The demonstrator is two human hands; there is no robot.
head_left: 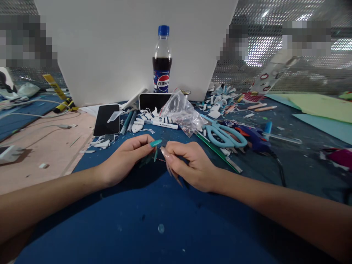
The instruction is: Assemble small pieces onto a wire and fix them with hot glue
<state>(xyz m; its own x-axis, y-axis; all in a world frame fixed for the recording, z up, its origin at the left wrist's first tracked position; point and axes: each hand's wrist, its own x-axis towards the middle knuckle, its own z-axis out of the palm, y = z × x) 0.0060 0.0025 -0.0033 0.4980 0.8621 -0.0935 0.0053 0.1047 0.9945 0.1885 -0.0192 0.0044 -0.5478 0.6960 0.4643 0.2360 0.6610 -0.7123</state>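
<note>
Left hand (125, 159), right hand (191, 165) meet at frame centre, fingertips pinched shut on tiny scrap (161, 158), too small to identify; wrists rest on tabletop (165, 223), likely for steadiness; scissors (224, 135) near, right of centre

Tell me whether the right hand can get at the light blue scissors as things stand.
Probably yes. The scissors lie close beyond the right hand, on its right side, with only a flat green ruler between them. Its fingers are curled together, so they may be busy.
</note>
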